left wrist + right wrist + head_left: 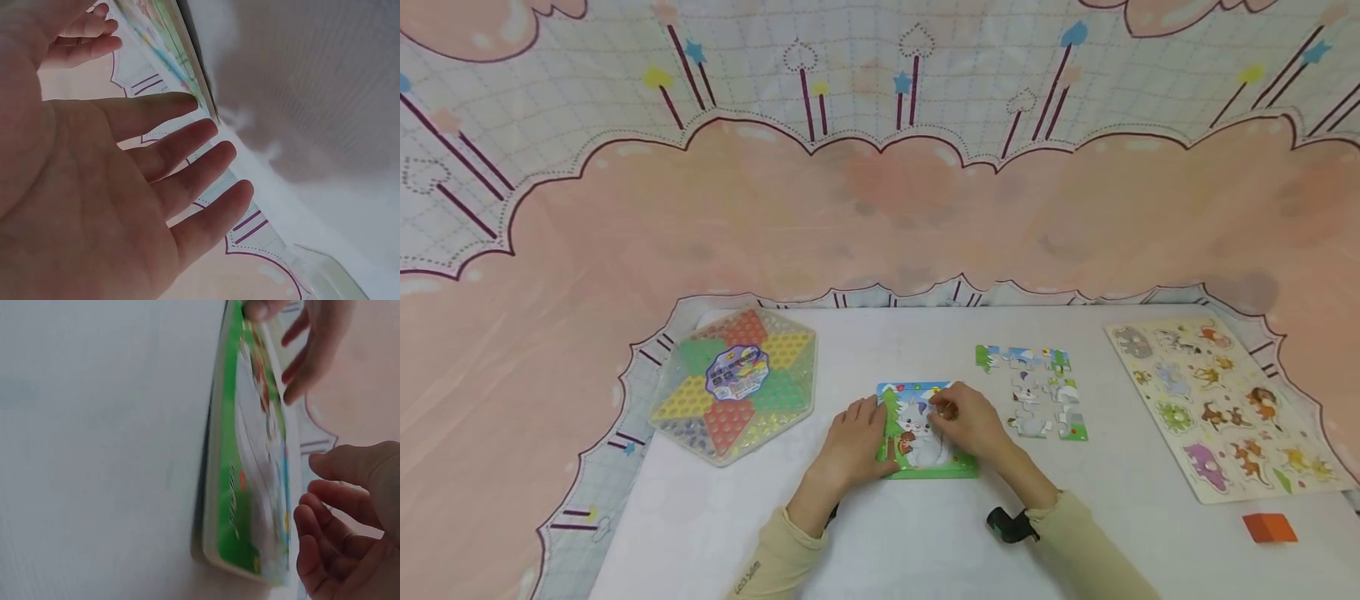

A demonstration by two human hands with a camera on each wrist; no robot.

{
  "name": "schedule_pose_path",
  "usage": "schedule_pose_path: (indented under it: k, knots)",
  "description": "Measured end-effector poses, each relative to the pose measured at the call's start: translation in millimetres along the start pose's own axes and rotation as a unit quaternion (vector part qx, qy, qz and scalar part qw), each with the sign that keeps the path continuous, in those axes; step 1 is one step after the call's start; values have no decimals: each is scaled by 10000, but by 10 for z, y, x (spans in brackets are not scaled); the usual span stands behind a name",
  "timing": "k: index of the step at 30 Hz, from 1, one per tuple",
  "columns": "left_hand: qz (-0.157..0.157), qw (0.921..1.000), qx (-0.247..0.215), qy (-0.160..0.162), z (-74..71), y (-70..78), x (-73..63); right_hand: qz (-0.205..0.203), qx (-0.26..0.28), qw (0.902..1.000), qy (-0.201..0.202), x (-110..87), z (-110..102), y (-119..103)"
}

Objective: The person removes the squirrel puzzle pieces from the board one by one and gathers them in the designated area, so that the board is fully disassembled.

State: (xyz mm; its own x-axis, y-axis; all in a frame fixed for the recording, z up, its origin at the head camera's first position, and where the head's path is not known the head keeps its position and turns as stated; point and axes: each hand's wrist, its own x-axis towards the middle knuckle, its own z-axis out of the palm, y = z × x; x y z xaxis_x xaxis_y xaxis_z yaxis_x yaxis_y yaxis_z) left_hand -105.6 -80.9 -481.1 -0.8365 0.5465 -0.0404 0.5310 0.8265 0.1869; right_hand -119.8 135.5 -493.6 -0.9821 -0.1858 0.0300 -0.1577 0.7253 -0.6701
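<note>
In the head view, a square picture puzzle (923,450) of a grey-and-white cat on green lies in the middle of the white table. My left hand (852,437) rests along its left edge, fingers extended; the left wrist view shows this hand (150,169) with fingers spread. Over the picture's upper right part is my right hand (973,421), its fingertips close to the cat's ear. In the right wrist view, the right hand (350,519) has loosely bent fingers, thumb and index finger apart, with nothing visible between them. Whether its fingertips touch the picture is hidden.
Loose jigsaw pieces (1030,425) lie in rough rows right of the puzzle. At the left is a hexagonal board (786,350) with coloured triangles, under clear plastic. An animal puzzle board (1217,442) lies at the far right, with an orange block (1270,527) before it.
</note>
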Motion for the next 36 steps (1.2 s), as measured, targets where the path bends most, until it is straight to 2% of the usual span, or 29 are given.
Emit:
schedule_pose_path:
  k: [7,12,18,23,29,36]
  knots:
    - [80,9999,127,1,41,-11,14,-210,-482,9975,-468,-59,189,-139]
    - [53,9999,33,-131,33,-18,6,-301,-722,9963,-364,-75,277,-191]
    - [-34,9994,-132,-317,3,-16,3,-324,-667,9971,-160,-74,301,-204]
    - [-63,9988,-282,-405,-9,-13,6,-393,-409,9983,-124,-64,300,-200]
    - [-52,9987,-272,-434,6,-20,12,-260,-152,9992,-251,-47,282,-204]
    - [-19,9989,-315,-335,9,-23,12,-381,-247,9980,-450,-39,264,-205]
